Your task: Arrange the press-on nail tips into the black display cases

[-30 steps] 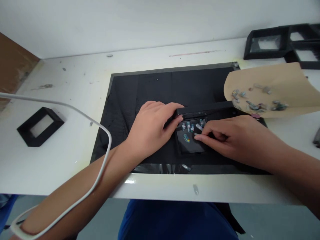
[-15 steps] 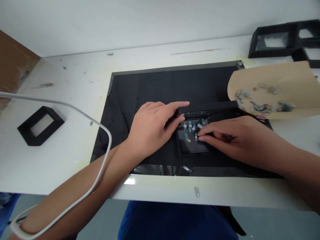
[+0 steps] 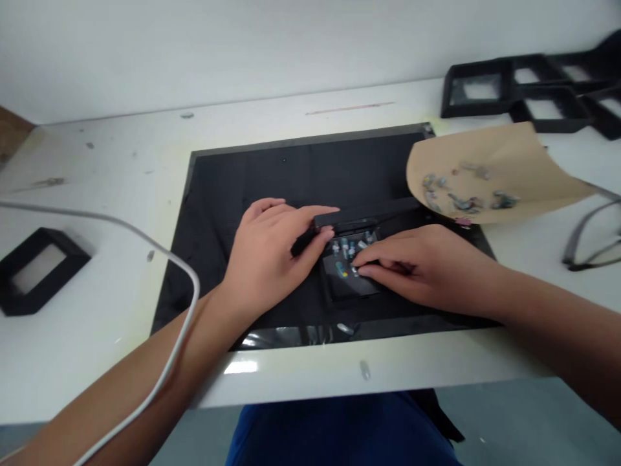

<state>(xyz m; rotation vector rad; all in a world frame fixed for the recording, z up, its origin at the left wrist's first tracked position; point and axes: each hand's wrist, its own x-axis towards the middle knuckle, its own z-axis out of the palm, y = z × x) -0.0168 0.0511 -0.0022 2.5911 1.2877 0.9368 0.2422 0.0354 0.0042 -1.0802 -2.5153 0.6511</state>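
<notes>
A small black box (image 3: pixel 334 288) lies on the black mat with its lid (image 3: pixel 373 212) raised. My left hand (image 3: pixel 272 243) grips the lid's left end, thumb on the near side and forefinger along the top. Inside the box sit several small decorated press-on nails (image 3: pixel 342 269), mostly in a row near the hinge. Thumb and forefinger of my right hand (image 3: pixel 417 266) are pinched on a press-on nail (image 3: pixel 355 272) at the box floor; the fingers partly cover it. The box's right side is hidden behind that hand.
Brown paper (image 3: pixel 490 152) holding several nail pieces overlaps the mat (image 3: pixel 291 175) at right. Black frames (image 3: pixel 478 97) stand at the back right, another black frame (image 3: pixel 43 275) at left. Glasses (image 3: pixel 577 239) lie far right. A white cable (image 3: pixel 187 323) crosses my left forearm.
The view has swung to the right, so everything sits further left in the picture, and the glasses have come into view. Both hands keep nearly the same hold at the box.
</notes>
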